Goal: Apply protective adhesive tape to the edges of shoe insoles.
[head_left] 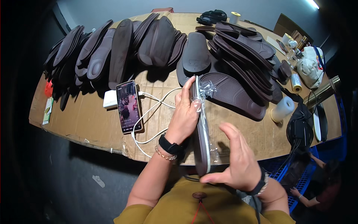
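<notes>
My left hand [183, 118] grips a dark brown shoe sole [201, 147] near its far end. The sole is held on edge, its long side pointing toward me, with a pale strip along its right edge. Crinkled clear plastic film [207, 90] clings to its far right side and trails along it. My right hand [240, 162] is spread to the right of the sole, fingers apart. Its thumb lies close to the sole's near end; whether they touch I cannot tell. Just beyond stands a heap of similar dark soles [196, 54].
Stacks of soles [125, 52] line the back of the cardboard-covered table [85, 125]. A phone [128, 106] leans on a white block [109, 99], with a white cable [148, 123] looping rightward. A film roll [282, 109] and black pouch [299, 125] are right. Another person's arm [309, 201] shows lower right.
</notes>
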A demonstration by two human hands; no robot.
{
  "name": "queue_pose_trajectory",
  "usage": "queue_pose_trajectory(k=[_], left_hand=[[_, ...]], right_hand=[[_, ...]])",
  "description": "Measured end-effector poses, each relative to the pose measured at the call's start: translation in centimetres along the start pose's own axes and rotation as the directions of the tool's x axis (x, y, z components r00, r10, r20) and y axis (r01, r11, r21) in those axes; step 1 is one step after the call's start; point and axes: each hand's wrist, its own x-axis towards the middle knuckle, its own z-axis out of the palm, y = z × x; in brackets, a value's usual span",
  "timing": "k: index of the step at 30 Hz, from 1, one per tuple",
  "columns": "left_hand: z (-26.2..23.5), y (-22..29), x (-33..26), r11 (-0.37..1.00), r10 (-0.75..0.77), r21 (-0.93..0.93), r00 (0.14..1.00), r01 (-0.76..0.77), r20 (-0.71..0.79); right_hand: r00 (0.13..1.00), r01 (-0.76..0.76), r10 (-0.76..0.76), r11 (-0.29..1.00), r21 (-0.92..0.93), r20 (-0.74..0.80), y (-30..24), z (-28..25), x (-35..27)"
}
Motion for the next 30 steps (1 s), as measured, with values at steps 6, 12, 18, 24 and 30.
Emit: queue_pose_trajectory(k=[6,12,18,24,30], left_hand=[[1.6,0.9,-0.6,0.997,-0.027,0.068,0.987,0.038,-0.16],[1.8,1.9,0.0,0.982,-0.024,0.179,0.987,0.052,-0.158],[2.1,2.0,0.3,0.975,-0.068,0.198,0.985,0.099,-0.155],[1.4,1.8,0.1,0.983,-0.038,0.172,0.992,0.059,-0.121],[0.5,1.4,0.0,0.997,-0.074,-0.009,0.995,0.074,-0.063]], right_hand=[[0.91,-0.043,0.001,0.995,-0.092,-0.416,-0.3,3.1,0.5],[0.963,0.001,-0.064,0.973,-0.232,-0.261,0.9,1.0,0.8],[0.905,-0.116,0.066,0.989,-0.095,-0.419,3.5,0.2,4.3],[0.875,-0.142,0.289,0.92,0.364,-0.388,4.8,0.6,6.6],[0.824,-0.146,0.37,0.87,0.472,-0.428,6.5,0.9,6.0]])
